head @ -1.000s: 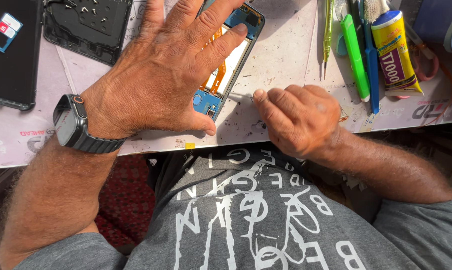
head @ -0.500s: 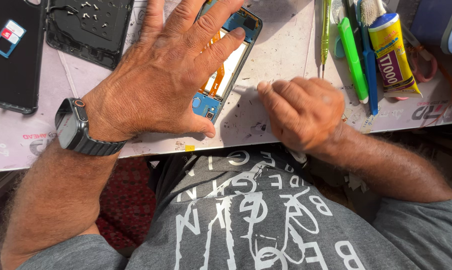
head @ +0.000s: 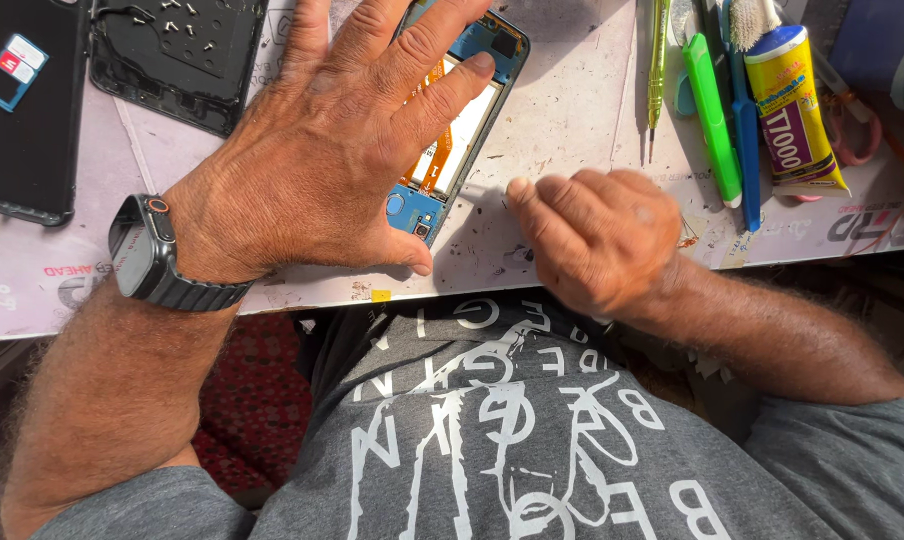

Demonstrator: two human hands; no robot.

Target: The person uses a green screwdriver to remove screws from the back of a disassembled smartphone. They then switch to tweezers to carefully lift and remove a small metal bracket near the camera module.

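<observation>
An opened blue phone (head: pixel 469 110) with an orange flex cable lies on the pale worktop (head: pixel 572 90). My left hand (head: pixel 322 160), with a black watch on the wrist, lies flat over the phone, fingers spread, pressing it down. My right hand (head: pixel 597 235) sits just right of the phone's lower end, fingers curled in, fingertips near the worktop; whether something small is pinched in them is hidden.
A black back cover (head: pixel 177 60) with loose screws and a dark phone panel (head: pixel 22 110) with a small blue tray lie at the left. At the right are a yellow glue tube (head: pixel 787 110), green (head: pixel 710 110) and blue (head: pixel 742 130) tools, and a thin green screwdriver (head: pixel 656 70).
My right hand has shifted slightly left along the table edge toward the phone's lower end. My left hand stays pressed on the phone.
</observation>
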